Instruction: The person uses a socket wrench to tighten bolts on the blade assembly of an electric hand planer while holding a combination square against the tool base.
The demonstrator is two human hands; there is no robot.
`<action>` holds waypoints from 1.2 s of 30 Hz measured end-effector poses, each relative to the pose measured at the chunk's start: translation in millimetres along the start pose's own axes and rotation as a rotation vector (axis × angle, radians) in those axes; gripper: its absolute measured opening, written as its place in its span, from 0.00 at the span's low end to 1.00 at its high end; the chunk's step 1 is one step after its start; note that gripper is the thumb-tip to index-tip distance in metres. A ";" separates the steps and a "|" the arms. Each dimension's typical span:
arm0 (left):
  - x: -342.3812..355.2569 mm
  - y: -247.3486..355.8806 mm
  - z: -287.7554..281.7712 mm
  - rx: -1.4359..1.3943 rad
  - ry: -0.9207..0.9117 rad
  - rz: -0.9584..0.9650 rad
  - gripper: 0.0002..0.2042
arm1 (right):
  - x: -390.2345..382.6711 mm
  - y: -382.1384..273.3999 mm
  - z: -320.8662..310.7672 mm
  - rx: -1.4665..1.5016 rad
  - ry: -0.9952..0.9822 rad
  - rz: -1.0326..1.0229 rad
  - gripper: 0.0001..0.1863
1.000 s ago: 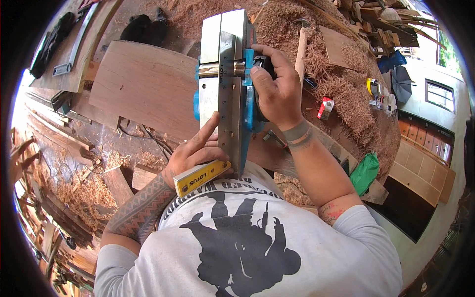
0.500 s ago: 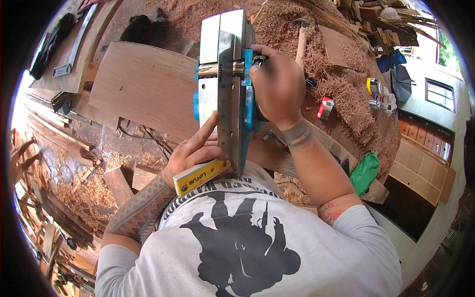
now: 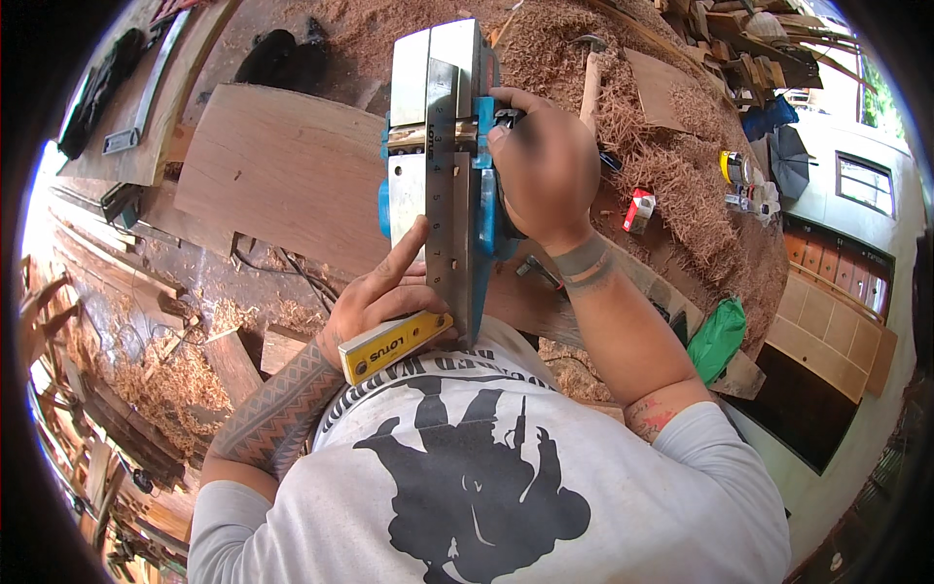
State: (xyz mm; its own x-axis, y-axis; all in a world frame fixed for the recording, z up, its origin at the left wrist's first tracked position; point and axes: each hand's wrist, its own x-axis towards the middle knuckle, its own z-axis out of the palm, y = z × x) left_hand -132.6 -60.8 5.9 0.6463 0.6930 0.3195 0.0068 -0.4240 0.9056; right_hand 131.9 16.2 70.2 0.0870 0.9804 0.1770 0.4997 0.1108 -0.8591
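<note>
A blue electric planer (image 3: 409,200) is held up in front of me, its bare metal sole and the cutter slot turned into view. My right hand (image 3: 547,170) is closed around the planer on its right side; part of that hand is blurred. Along the sole lies the steel blade of a try square (image 3: 397,347), which crosses the cutter slot lengthwise. My left hand (image 3: 384,297) grips the square near its yellow stock, with the index finger stretched along the blade. The stock rests close to my shirt, and the left thumb is hidden.
A broad wooden board (image 3: 282,175) lies behind the planer at left. Wood shavings (image 3: 652,185) heap up on the right, with a hammer (image 3: 591,83) and a small red-and-white box (image 3: 638,211). A green bag (image 3: 718,341) sits near my right elbow. Another square (image 3: 122,140) lies far left.
The planer and the try square have shifted very slightly to the left together. Both hands keep their grips.
</note>
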 end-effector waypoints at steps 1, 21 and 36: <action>0.1 0.0 -0.4 0.000 -0.009 -0.008 0.12 | 0.1 -0.9 -0.3 0.005 0.001 0.005 0.22; 5.3 7.7 0.3 -0.022 0.037 -0.027 0.14 | 0.1 -2.3 0.5 -0.006 0.034 -0.004 0.22; -1.3 -4.1 3.2 -0.028 0.028 0.014 0.17 | 1.8 -3.4 1.1 -0.028 0.033 -0.044 0.22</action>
State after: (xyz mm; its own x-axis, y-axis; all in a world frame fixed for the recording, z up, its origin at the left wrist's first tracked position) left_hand -131.0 -61.8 0.8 0.6248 0.7032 0.3393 -0.0233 -0.4175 0.9084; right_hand 129.4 17.8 72.9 0.0924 0.9687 0.2303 0.5279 0.1485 -0.8362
